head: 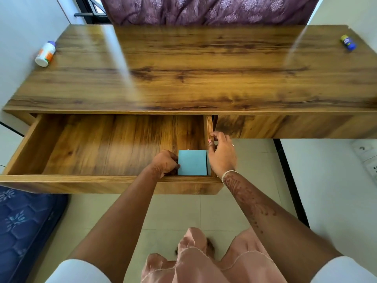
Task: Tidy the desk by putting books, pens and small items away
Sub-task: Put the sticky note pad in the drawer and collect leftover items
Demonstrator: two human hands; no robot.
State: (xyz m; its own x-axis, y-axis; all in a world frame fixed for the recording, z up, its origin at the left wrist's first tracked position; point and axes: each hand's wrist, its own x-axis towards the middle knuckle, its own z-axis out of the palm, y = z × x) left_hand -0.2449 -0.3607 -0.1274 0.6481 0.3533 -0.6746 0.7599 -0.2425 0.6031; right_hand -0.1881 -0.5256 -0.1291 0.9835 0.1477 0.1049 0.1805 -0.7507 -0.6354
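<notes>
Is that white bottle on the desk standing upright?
No, the white bottle lies on its side near the left end of the desk.

The left hand (pixel 165 162) is hiding its fingertips behind the blue book (pixel 191 163); labels on the white bottle (pixel 45 54), upper left, and blue bottle (pixel 348 42), upper right, are showing too blurred to read

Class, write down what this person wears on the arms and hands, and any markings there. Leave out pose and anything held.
Short white sleeves cover both upper arms. Henna-style patterns run along the right forearm and cross the wrist of the left hand. The right hand has a thin pale band at the wrist, a ring and a painted nail.
</notes>
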